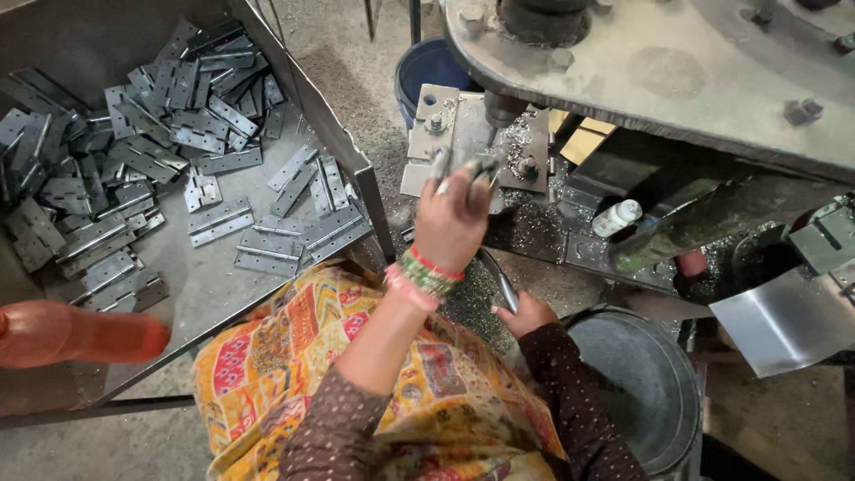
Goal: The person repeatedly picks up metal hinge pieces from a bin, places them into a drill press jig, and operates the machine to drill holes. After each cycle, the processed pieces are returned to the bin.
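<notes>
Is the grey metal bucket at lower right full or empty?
Empty as far as visible: the grey bucket shows a bare inner wall and bottom; the right hand and sleeve cover its left edge.

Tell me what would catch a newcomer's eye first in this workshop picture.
Probably the heap of grey metal hinges spread over the big steel tray at upper left. Next, in the middle, the left hand with its green and red bangles holds a hinge up at the press fixture, which is strewn with metal shavings. The right hand grips a lever just below, above a grey bucket.
</notes>
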